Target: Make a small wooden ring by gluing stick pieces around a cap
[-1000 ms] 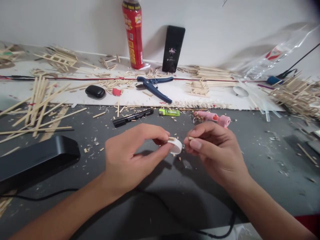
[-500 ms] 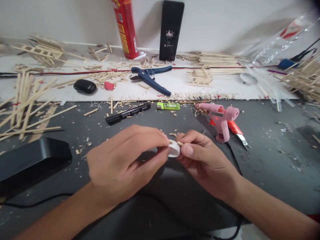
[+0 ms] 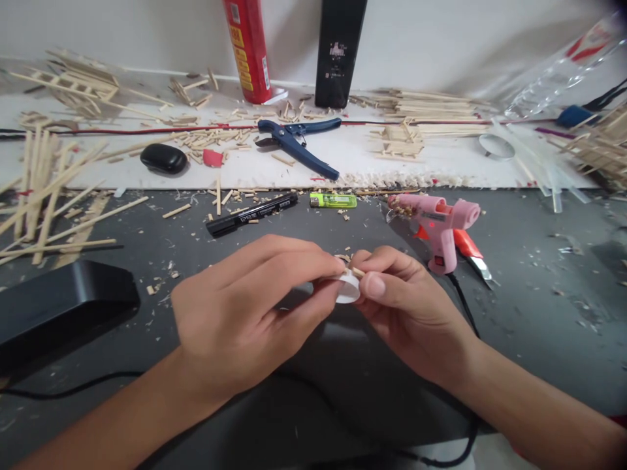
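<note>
Left hand pinches a small white disc mid-desk, fingers closed on it. Right hand grips a tiny wood piece against the disc; pink glue gun lies just right.

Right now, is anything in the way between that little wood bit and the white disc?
Nothing visible. The left hand pinches the disc, and the right hand holds the wood bit right at its upper rim, seemingly touching. The glue gun stands apart, farther right.
</note>
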Tool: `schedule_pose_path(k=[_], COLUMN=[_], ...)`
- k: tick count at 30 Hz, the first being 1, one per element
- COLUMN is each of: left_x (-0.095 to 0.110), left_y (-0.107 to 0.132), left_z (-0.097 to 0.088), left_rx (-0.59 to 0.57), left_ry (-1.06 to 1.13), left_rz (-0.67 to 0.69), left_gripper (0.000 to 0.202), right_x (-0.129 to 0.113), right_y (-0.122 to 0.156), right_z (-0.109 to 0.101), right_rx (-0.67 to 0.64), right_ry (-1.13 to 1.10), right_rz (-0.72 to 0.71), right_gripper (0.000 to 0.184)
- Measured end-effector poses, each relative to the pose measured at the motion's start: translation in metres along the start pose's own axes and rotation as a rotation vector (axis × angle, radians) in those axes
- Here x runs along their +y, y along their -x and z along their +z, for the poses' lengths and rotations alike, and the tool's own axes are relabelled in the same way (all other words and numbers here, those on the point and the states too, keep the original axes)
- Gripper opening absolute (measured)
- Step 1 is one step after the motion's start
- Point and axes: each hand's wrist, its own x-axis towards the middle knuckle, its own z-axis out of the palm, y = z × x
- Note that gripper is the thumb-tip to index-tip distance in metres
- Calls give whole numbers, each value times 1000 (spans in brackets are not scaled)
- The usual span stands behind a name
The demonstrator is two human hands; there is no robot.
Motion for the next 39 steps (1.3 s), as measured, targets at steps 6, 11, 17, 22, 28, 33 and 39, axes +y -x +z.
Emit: schedule_pose_path(k=[6,11,17,22,28,33,39], left_x=[4,5,2,2,2,-1,-6], left_y=[-2,-3,-3,-2,-4,-2,-4], left_z=[-3,-4,0,2,2,2,-1], left_rx=[-45,-30,-18,-33,-75,-88,-166], left_ry=[24,40,35,7,19,-35,-62], left_rz=[-34,13,28,-4,1,7,55], left_gripper=[13,14,16,15,13,13,14], right_x=[-1,-2,-7,-11,-14,-16,-16], right_y=[0,0,0,2,3,4,4], right_z=[0,-4,-7,-3,-3,-3,-3], right_rx=[-21,-50,-84,-19,-12,15,30], right_ry=[38,97,224,331,413,485,508], right_rz=[-42,-90,-139,-214,-252,-273,-272], right_gripper=[17,14,10,17,13,12,9])
